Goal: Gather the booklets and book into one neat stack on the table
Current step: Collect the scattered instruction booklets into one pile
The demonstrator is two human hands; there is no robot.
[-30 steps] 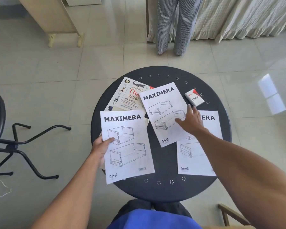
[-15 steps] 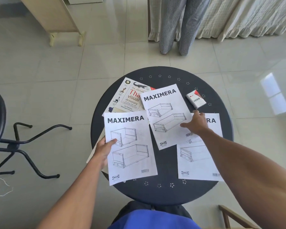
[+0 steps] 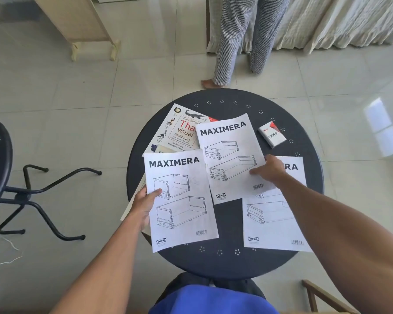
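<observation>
Count of items on the round table (image 3: 225,264).
Three MAXIMERA booklets: lower left (image 3: 182,200), centre (image 3: 229,157), lower right (image 3: 272,220); one book (image 3: 179,132), upper left; one small box (image 3: 272,134), upper right.

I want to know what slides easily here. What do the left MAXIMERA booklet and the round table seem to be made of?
Left MAXIMERA booklet: thin matte paper, seemingly; its held edge flexes. Round table: likely dark painted metal, smooth, with punched hole clusters; the material is uncertain.

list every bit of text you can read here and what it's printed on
"MAXIMERA", "IKEA": left booklet, held by the left hand
"MAXIMERA", "IKEA": middle booklet, under the right hand
"RA", "IKEA": right booklet, title partly hidden
"the ultimate Tha visual dictionary": book, partly covered
"VESS": small box
Barcodes, book's fine print: unreadable
</observation>
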